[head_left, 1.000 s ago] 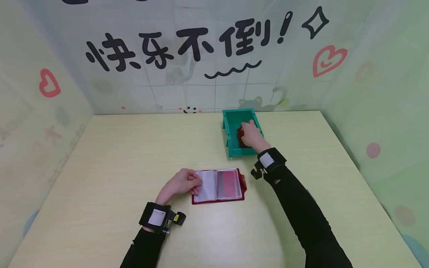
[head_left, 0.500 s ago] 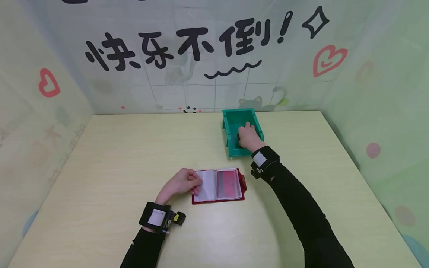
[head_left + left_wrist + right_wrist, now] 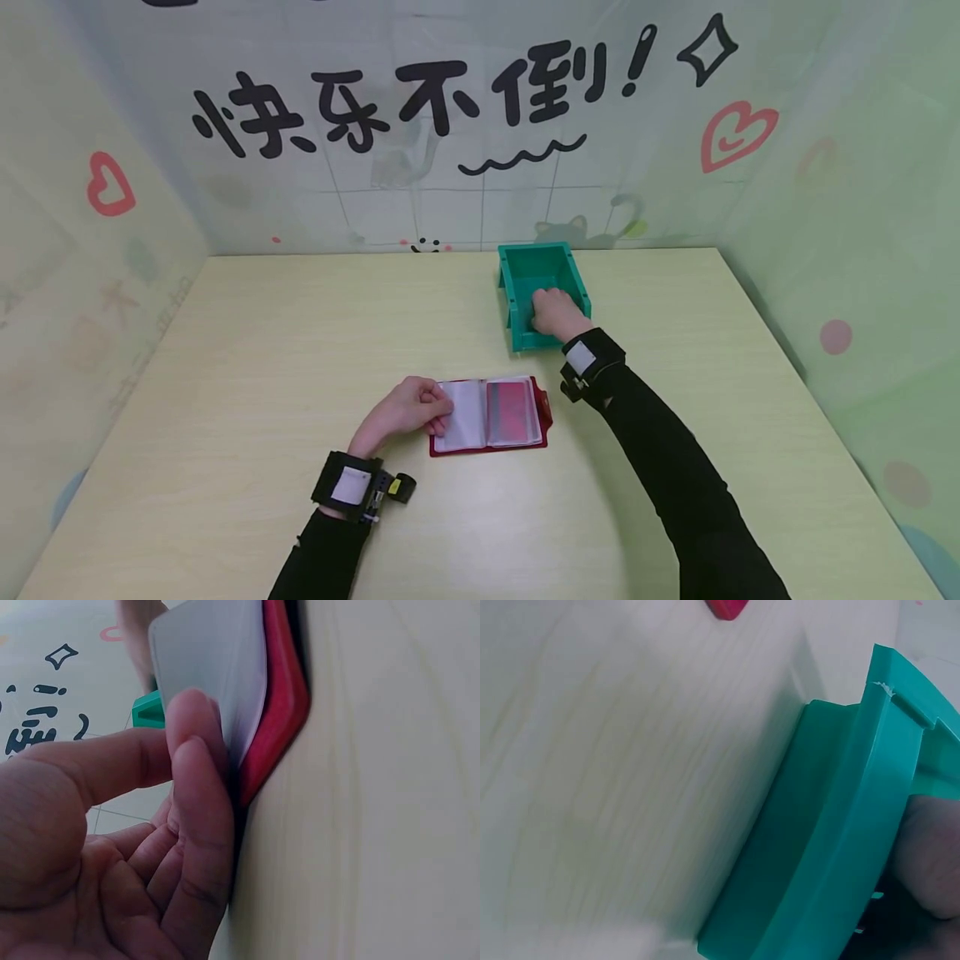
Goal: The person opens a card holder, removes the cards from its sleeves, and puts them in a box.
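Observation:
A small red card holder [image 3: 465, 417] lies spread on the table, with pale sleeves on its left and a pink sleeve or card [image 3: 512, 412] on its right. At its left side my left hand [image 3: 408, 406] pinches the pale sleeve pages [image 3: 214, 656] between thumb and fingers, seen close up in the left wrist view. My right hand [image 3: 560, 314] reaches down into a green plastic bin [image 3: 534, 261] farther back. Its fingers are bent downward there, and their tips are hidden. Only part of that hand shows over the bin wall in the right wrist view.
The pale wooden table [image 3: 285, 333] runs back to a printed cloth backdrop [image 3: 450, 200], with more cloth on both sides. The bin stands near the table's far edge, behind and right of the card holder. Each wrist wears a black camera band [image 3: 348, 487].
My right hand has shifted slightly left and lower in the bin. A dark red-brown thing beside its fingers a second ago is no longer visible. My left hand and the card holder stay still.

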`<state>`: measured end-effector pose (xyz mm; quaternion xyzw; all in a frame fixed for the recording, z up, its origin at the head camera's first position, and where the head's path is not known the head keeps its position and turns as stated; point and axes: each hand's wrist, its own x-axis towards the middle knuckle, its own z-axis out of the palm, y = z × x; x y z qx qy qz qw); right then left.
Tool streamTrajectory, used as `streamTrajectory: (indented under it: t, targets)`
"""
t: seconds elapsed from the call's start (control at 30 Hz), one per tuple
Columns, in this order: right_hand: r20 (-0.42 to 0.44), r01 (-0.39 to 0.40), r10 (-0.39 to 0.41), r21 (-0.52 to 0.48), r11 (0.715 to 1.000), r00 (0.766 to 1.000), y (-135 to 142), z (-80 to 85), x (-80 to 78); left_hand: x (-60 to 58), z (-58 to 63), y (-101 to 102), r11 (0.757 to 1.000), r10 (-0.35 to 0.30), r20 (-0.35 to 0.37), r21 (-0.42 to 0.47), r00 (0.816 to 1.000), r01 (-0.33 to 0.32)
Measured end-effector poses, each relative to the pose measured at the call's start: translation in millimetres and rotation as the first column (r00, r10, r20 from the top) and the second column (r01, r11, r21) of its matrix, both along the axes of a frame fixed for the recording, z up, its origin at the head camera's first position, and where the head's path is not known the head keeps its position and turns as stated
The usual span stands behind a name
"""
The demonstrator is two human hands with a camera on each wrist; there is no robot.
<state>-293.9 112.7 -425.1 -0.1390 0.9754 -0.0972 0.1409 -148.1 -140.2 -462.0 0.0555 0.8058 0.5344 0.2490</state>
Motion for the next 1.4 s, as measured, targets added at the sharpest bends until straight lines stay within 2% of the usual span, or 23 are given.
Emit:
streamTrajectory:
  t: [0.3, 0.53, 0.67, 0.83, 0.97, 1.07, 1.2, 1.4]
  targets:
    - [0.027, 0.030, -0.029, -0.017, 0.999, 0.999, 1, -2.4, -1.5, -0.4, -0.8, 0, 1.000, -0.001, 0.004, -0.003, 1.000, 0.001]
    - [0.020, 0.069, -0.067, -0.152, 0.986, 0.998, 7, 9.5, 5.4, -1.1, 0.9, 0, 1.000, 0.002, 0.010, -0.012, 1.000, -0.002]
    - [-0.081, 0.041, -0.061, -0.232, 0.972, 0.995, 12, 13.9, 15.9, -1.2, 2.3, 0, 1.000, -0.002, 0.005, -0.007, 1.000, 0.002]
    - [-0.224, -0.030, -0.048, -0.330, 0.943, 0.973, 18, 19.9, 35.2, -0.1, 3.0, 1, 1.000, 0.000, 0.001, -0.019, 1.000, 0.000]
    - [-0.258, -0.063, -0.052, -0.419, 0.906, 0.965, 21, 26.1, 56.3, 0.8, 3.0, 2, 1.000, 0.006, -0.003, -0.029, 1.000, -0.006]
    - [-0.221, -0.077, -0.029, -0.460, 0.885, 0.975, 23, 26.4, 71.8, 1.0, 1.7, 3, 0.999, 0.018, -0.010, -0.044, 1.000, -0.019]
    - [-0.093, -0.061, 0.018, -0.483, 0.874, 0.995, 25, 22.4, 88.6, 1.3, -0.1, 5, 0.995, 0.045, -0.035, -0.087, 0.998, -0.048]
    - [0.021, -0.033, 0.052, -0.527, 0.849, 0.998, 27, 7.9, 103.6, 4.9, 2.9, 10, 0.979, 0.096, -0.109, -0.166, 0.989, -0.114]
